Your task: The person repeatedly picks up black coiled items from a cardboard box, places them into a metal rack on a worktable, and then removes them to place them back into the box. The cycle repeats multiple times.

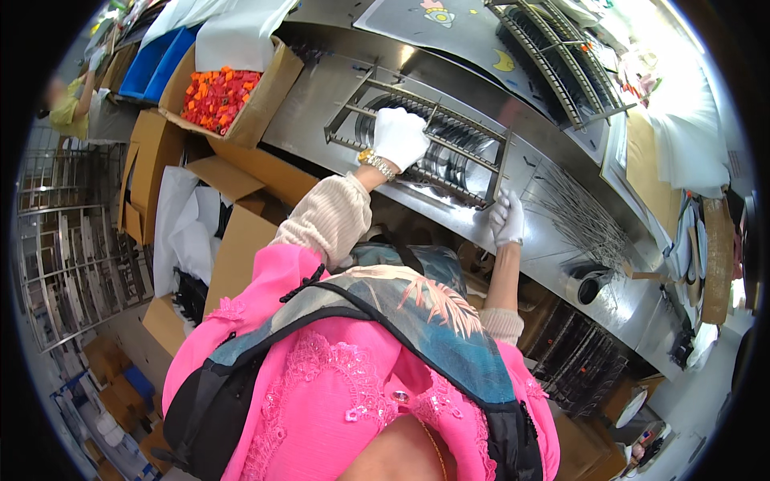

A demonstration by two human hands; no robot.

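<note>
A metal rack (473, 157) with slotted rails lies on the steel bench, holding a row of thin, dark, curved pieces (449, 163). My left hand (401, 138), in a white glove, rests over the rack's left half. Its fingers curl down among the pieces, and their tips are hidden. Just off the rack's right near corner is my right hand (506, 218), also gloved, with the fingers folded in. Whatever those fingers may hold is too small to make out.
A cardboard box (277, 84) of red and orange small parts stands left of the rack. Thin metal rods (581, 212) lie loose to the right, near a round dark opening (592, 287). Another loaded rack (553, 60) sits at the back. Open cartons (241, 248) crowd my left side.
</note>
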